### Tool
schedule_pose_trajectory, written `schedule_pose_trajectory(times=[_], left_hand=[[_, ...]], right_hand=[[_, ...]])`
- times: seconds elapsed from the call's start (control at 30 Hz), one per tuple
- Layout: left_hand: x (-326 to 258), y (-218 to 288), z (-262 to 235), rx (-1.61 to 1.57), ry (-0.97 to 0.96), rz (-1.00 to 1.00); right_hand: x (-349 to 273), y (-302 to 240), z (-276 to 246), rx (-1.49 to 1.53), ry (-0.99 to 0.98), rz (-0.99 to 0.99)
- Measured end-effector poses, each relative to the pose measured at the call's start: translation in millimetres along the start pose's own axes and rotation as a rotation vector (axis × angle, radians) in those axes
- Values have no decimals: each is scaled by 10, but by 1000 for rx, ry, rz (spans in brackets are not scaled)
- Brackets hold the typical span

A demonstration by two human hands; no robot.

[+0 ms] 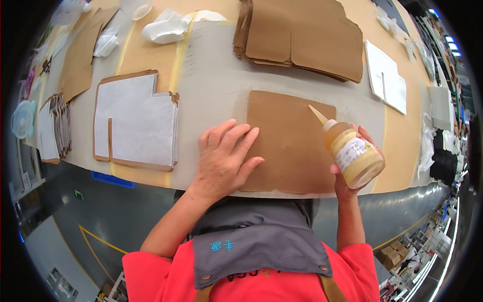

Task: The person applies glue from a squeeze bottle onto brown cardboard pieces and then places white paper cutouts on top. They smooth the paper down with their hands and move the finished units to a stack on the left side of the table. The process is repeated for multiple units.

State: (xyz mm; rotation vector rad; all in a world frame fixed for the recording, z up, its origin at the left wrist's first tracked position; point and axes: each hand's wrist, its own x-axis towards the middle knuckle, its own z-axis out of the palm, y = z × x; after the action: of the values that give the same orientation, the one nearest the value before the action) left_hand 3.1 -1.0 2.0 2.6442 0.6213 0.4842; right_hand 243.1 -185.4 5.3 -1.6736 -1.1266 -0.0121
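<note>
1. While the brown card sheet [292, 143] lies flat on the worktop [211, 75] directly in front of the person, it is pinned at its left edge by the left hand [224, 158], which is spread open with the palm down and the fingers resting on the card.
2. A glue bottle [352, 153] with yellowish contents is gripped by the right hand [354, 173], whose fingers are closed round the bottle's body; the bottle is tilted so that the long nozzle points up and to the left, with its tip over the sheet's upper right part.
3. No line or bead of glue can be made out on the brown surface, so the gluing of this sheet is judged to be at its very start, or not yet begun.
4. A stack of brown card pieces [302, 38] lies farther back on the worktop, well apart from the sheet; whether these are finished or waiting cannot be told.
5. To the left, a pile of white-faced cut pieces [133, 121] is laid near the worktop's front edge, and further white pieces [387, 78] are seen at the right.
6. By this showing, much material is judged to remain.
</note>
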Motion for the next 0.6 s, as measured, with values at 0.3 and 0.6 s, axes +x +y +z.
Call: schedule_pose_trajectory(times=[0.3,0.6], left_hand=[[2,10,0,34,-27,-10],[1,12,5,68,-5,17]], right_hand=[[-76,1,-180,49,198,169],[-11,-34,-257,232,346,358]])
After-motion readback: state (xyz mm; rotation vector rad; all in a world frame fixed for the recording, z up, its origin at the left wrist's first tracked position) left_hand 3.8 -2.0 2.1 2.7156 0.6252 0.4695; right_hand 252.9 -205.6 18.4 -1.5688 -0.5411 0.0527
